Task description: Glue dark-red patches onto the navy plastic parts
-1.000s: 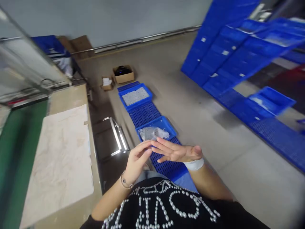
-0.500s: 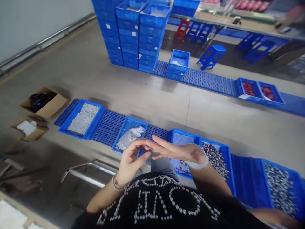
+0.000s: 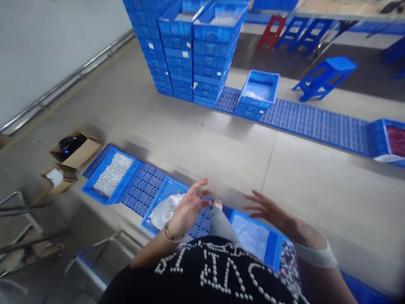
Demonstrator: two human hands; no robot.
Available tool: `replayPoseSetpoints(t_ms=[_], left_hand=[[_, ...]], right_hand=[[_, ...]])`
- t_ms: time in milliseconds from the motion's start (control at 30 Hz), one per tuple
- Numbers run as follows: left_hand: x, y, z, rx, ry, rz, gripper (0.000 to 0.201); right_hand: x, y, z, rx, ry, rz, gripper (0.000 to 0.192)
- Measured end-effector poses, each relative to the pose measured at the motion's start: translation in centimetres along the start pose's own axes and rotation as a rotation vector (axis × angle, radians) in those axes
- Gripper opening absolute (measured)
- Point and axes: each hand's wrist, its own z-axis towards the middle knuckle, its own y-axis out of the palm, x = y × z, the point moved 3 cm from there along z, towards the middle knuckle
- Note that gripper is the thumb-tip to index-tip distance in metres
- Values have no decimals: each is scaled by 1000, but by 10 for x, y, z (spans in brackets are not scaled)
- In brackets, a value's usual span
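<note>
Moved apart since the earlier frame, the left hand (image 3: 186,211) and right hand (image 3: 274,214) are open and empty, the left nearest a translucent bag (image 3: 160,214) of pale pieces (image 3: 170,205) in a blue rectangular plastic tray (image 3: 170,186) on blue perforated pallets (image 3: 143,183).

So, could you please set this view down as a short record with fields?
Left hand: fingers bent, nothing visibly held, partly in front of a blue tray
Right hand: fingers spread, nothing visibly held, apart from the left
In that tray: bag of small pieces
Beyond: stacked blue crates, blue stool
By the wall: metal rail
Unclear: the pieces' exact kind
</note>
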Motion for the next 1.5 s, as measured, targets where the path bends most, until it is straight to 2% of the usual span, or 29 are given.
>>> replayPoseSetpoints(t_ms=[100,167,267,367,467,567,700,800,933,1000,1067,1167,1233,1333,1400,1500], left_hand=[[21,20,53,-7,-13,-61,64],[40,25,82,8,-12,-69,66],[69,21,122,36,-21,-88,72],[101,1,166,30,-13,-107,74],[141,-38,216,13,31,-123,74],[193,-87,270,1,52,-148,82],[285,-150,342,14,86,-219,81],[356,-199,389,74,114,-318,78],[444,-288,455,175,155,-442,72],[493,-341,488,226,218,-419,69],[548,-393,515,300,289,-308,66],[639,-463,538,412,376,-182,69],[698,-506,540,452,436,-261,71],[775,-577,532,497,537,-498,71],[820,-635,525,521,610,-601,75],[893,-735,518,510,678,-633,81]], right_hand=[[-52,-53,46,-84,133,-159,81],[-89,-73,95,-66,200,-368,78],[-140,-76,192,-55,234,-705,67],[-175,-54,302,-207,122,-812,55],[-195,-37,407,-419,-9,-770,38],[-207,-35,511,-551,-1,-755,35],[-231,-37,657,-644,18,-815,46],[-249,-28,768,-674,-19,-902,51],[-254,-2,924,-703,-62,-932,56],[-254,17,1009,-721,-82,-929,60],[-259,43,1095,-768,-95,-922,63],[-280,97,1217,-878,-104,-940,61],[-296,142,1292,-959,-122,-962,52],[-311,221,1396,-1109,-250,-999,39],[-308,277,1464,-1222,-366,-1051,37],[-295,361,1570,-1328,-488,-1152,33]])
